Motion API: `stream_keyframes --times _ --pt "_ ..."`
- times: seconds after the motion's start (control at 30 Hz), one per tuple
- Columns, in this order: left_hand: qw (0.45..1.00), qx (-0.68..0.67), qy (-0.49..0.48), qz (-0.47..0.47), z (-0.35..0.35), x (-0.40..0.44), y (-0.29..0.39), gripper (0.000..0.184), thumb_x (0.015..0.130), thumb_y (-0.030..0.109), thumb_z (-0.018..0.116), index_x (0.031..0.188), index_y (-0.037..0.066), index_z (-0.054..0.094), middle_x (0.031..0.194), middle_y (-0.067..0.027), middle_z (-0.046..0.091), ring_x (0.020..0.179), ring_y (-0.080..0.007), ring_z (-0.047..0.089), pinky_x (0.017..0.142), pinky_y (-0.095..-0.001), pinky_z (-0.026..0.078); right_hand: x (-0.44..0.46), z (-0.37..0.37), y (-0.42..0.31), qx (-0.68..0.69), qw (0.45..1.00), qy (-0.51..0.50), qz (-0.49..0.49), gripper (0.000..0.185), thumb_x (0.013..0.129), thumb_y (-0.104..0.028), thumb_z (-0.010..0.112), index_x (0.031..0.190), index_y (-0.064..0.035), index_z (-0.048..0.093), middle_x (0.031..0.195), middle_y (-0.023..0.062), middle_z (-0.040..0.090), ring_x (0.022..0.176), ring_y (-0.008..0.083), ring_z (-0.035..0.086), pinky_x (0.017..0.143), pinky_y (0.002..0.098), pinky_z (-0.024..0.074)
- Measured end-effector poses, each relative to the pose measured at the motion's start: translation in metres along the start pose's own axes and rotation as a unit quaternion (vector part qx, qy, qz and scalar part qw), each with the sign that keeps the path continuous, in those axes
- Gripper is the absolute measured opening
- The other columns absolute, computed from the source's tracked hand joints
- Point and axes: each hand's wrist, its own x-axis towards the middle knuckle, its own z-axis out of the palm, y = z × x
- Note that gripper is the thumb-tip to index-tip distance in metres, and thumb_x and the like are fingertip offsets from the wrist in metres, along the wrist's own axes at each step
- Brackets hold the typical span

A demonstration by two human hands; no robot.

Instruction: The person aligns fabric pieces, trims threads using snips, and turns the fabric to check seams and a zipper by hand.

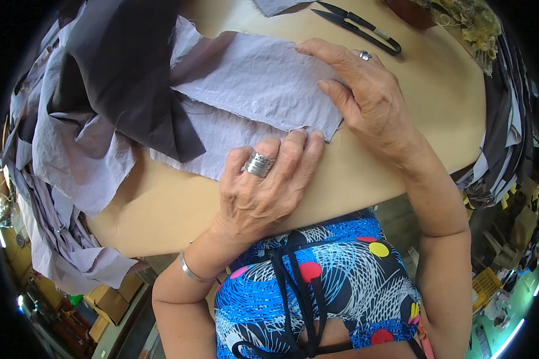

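Note:
A pale lilac-grey piece of fabric (pixel 251 72) lies folded on the table, with a raw frayed edge across its middle. My left hand (pixel 263 185), wearing wide silver rings, has its fingers curled together on that edge near the right end. At the fabric's right end is my right hand (pixel 371 96), its thumb on the cloth and its index finger at the upper edge; its other fingers are partly hidden. Dark grey fabric (pixel 120 72) overlaps the lilac piece on the left. Black thread snips (pixel 359 27) rest above my right hand.
The tan tabletop (pixel 431 125) curves at its right side. Lilac fabric pieces (pixel 72 251) hang over the left edge, and more dark and grey strips (pixel 503 131) hang at the right. A yellowish lacy bundle (pixel 470 24) sits at the top right corner. A yellow basket (pixel 486 284) stands below.

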Motion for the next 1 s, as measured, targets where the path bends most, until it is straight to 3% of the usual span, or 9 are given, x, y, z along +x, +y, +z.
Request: stream_keyframes --times 0.2,0.4,0.6,0.7,0.8,1.0 --pt "0.999 0.023 -0.035 0.013 -0.006 0.001 0.004 0.042 0.074 0.015 0.061 0.115 0.022 0.064 0.107 0.0021 0.059 0.083 -0.013 0.054 0.065 -0.0277 0.038 0.001 0.001 0.0 0.0 1.0 0.007 -0.013 0.045 0.08 0.001 0.06 0.122 -0.0109 0.055 0.117 0.004 0.064 0.104 0.0239 0.061 0.086 0.0339 0.0452" --pt "0.999 -0.033 0.008 -0.003 0.005 -0.007 0.002 0.043 0.072 0.014 0.061 0.116 0.013 0.063 0.113 -0.0019 0.06 0.085 -0.0138 0.056 0.068 -0.0275 0.043 0.0 0.002 0.001 -0.005 1.0 0.008 -0.015 0.045 0.079 0.002 0.06 0.122 -0.0096 0.055 0.115 0.0042 0.064 0.101 0.0237 0.062 0.083 0.0336 0.0455" --pt "0.995 -0.068 -0.006 0.07 0.001 -0.004 -0.002 0.042 0.069 0.012 0.061 0.11 0.008 0.066 0.116 -0.005 0.061 0.082 -0.0151 0.059 0.067 -0.0265 0.045 0.0 0.001 0.0 -0.008 1.0 0.003 -0.017 0.045 0.079 0.002 0.06 0.122 -0.0095 0.056 0.115 0.0053 0.064 0.101 0.0239 0.062 0.083 0.0335 0.0458" --pt "0.995 -0.074 0.023 0.057 0.004 -0.007 -0.003 0.038 0.07 0.012 0.062 0.107 0.007 0.067 0.116 -0.0057 0.062 0.083 -0.0154 0.06 0.067 -0.0257 0.046 0.001 0.001 0.002 -0.009 0.999 0.015 -0.036 0.044 0.081 -0.001 0.056 0.123 -0.0145 0.052 0.102 0.0095 0.066 0.093 0.027 0.062 0.081 0.041 0.046" --pt "0.993 -0.062 0.082 0.052 0.017 -0.012 -0.001 0.032 0.075 0.014 0.057 0.103 0.001 0.065 0.117 -0.01 0.059 0.083 -0.0172 0.055 0.062 -0.0253 0.043 0.008 -0.011 -0.006 -0.008 0.998 -0.068 0.015 0.049 0.078 0.003 0.06 0.125 -0.0103 0.054 0.118 0.008 0.062 0.101 0.0293 0.061 0.086 0.037 0.0468" --pt "0.995 -0.045 0.04 0.08 0.009 -0.01 -0.003 0.035 0.076 0.015 0.055 0.109 0.007 0.064 0.12 -0.0089 0.059 0.087 -0.0179 0.055 0.064 -0.0253 0.043 0.024 0.0 0.002 -0.022 0.995 -0.095 -0.024 0.05 0.078 0.002 0.06 0.125 -0.0115 0.054 0.119 0.0129 0.06 0.1 0.0322 0.06 0.084 0.0381 0.0483"
